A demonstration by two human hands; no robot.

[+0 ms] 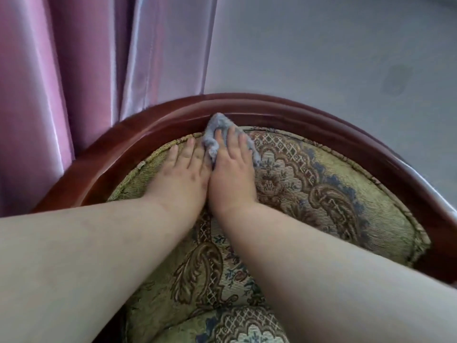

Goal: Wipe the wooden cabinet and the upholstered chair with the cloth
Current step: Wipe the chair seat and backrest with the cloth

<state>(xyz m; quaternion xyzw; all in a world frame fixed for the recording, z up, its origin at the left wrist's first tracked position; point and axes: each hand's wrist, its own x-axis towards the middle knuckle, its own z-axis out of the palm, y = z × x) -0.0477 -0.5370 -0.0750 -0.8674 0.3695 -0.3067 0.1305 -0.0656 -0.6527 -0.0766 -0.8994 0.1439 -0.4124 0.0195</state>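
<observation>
The upholstered chair (pixel 309 174) fills the lower frame, its backrest covered in patterned green and brown fabric inside a curved, glossy red-brown wooden rim (pixel 153 127). A small grey cloth (pixel 214 129) lies bunched at the top of the backrest, against the rim. My right hand (pixel 232 169) presses flat on the cloth with straight fingers. My left hand (pixel 183 174) rests flat on the fabric just left of it, touching the right hand. The wooden cabinet is out of view.
Pink satin curtains (pixel 74 70) hang at the left, just behind the chair's rim. A grey floor (pixel 333 50) spreads behind and to the right of the chair. A cushion edge (pixel 235 325) with the same pattern shows at the bottom.
</observation>
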